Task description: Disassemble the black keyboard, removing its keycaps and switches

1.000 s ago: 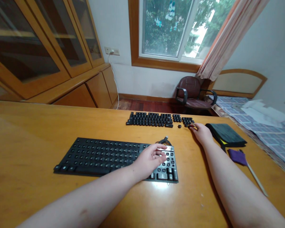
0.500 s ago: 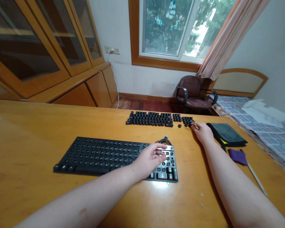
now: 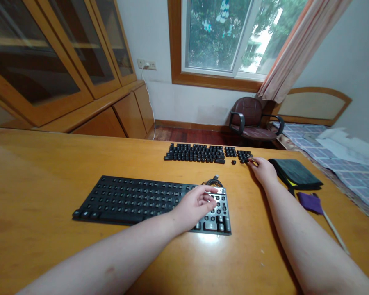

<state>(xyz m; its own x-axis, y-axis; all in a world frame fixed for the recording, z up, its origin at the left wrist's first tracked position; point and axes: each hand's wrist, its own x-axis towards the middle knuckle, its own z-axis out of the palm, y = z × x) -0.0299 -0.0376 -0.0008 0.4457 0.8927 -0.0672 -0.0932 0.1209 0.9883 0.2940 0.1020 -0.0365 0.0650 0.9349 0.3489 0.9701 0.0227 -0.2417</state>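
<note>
A black keyboard (image 3: 132, 200), most of its keycaps off and its switches bare, lies on the wooden table (image 3: 49, 254). Over its right part rests my left hand (image 3: 198, 205), fingers loosely bent and apart, holding nothing visible. Farther back, loose black keycaps (image 3: 197, 153) are laid out in rows, with a smaller block of keycaps (image 3: 244, 155) at the right end. My right hand (image 3: 263, 170) reaches to that right block, thumb and fingertips together at its edge; what they pinch is too small to make out. One single keycap (image 3: 233, 162) lies apart in front of the rows.
The keyboard's coiled cable (image 3: 213, 181) sits behind it. Right of my right hand are a folded dark cloth (image 3: 297, 173), a purple cloth (image 3: 310, 202) and a thin pale stick (image 3: 335, 231). A chair (image 3: 249, 116) stands beyond the table's far edge.
The view has shifted slightly, moving the scene a little within the frame. Both hands keep nearly the same places, the right one still at the block of keycaps.
</note>
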